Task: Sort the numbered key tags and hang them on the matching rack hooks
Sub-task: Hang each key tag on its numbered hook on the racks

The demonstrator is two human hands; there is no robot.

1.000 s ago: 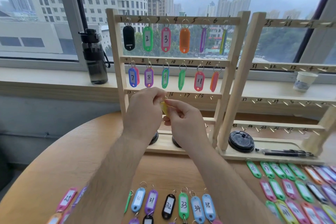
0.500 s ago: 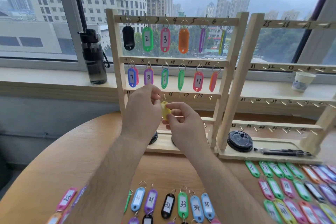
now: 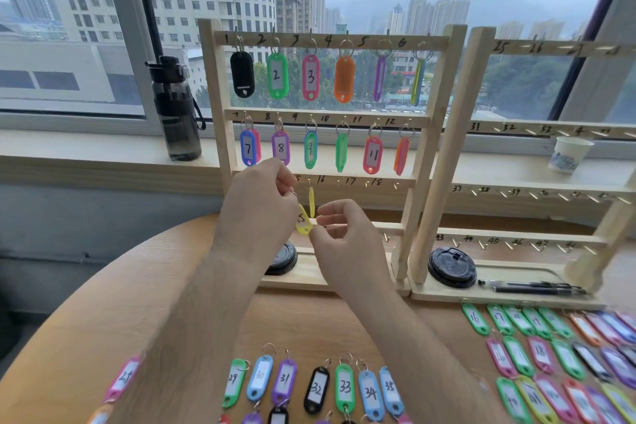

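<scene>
My left hand (image 3: 258, 206) pinches the ring end of a yellow key tag (image 3: 304, 224), and my right hand (image 3: 344, 237) pinches its lower end. The tag is tilted, with a handwritten number ending in 5 partly showing. Both hands are just in front of the third rail of the left wooden rack (image 3: 327, 41). A second yellow tag (image 3: 311, 201) hangs edge-on from that rail, just above the held one. The two upper rails carry tags 1 to 12. The right rack (image 3: 550, 49) has bare hooks numbered from 25.
Several numbered tags lie in a row at the table's front (image 3: 344, 387), and more are spread at the right (image 3: 550, 354). Black lids (image 3: 452, 267) and pens (image 3: 533, 287) rest on the rack bases. A dark bottle (image 3: 175, 110) and a paper cup (image 3: 569, 153) stand on the sill.
Both hands have dropped slightly and parted a little, so the held yellow tag now sits lower and tilted. The edge-on yellow tag hanging on the third rail has come into view.
</scene>
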